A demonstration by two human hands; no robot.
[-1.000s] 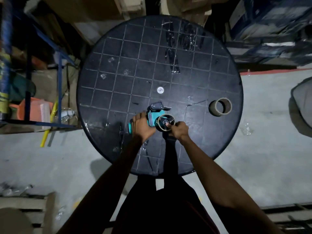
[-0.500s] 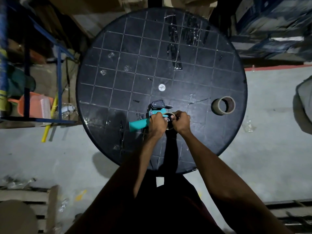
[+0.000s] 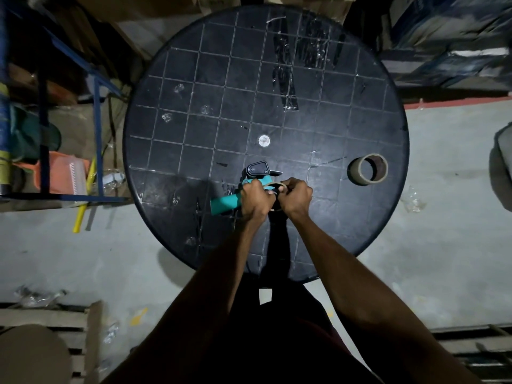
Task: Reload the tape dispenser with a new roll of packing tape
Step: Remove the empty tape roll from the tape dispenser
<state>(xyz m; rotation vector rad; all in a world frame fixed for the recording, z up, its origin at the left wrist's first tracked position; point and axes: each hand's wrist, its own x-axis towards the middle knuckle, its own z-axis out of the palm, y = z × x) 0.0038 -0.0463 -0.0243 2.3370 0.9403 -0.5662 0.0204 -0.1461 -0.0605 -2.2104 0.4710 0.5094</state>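
On the round black gridded table [image 3: 171, 128], our left hand [image 3: 256, 199] grips the teal plastic tape dispenser [image 3: 225, 204] while our right hand [image 3: 296, 198] pinches its thin cardboard roll [image 3: 274, 185], the brown packing-tape roll [image 3: 367, 169] well apart.

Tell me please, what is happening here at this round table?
A person stands at the black round table and works on a teal plastic tape dispenser lying on it. The left hand grips the dispenser's body, and the right hand holds the brown ring-shaped roll at its hub. Another brown cardboard tape ring stands apart near the table's right edge, untouched.
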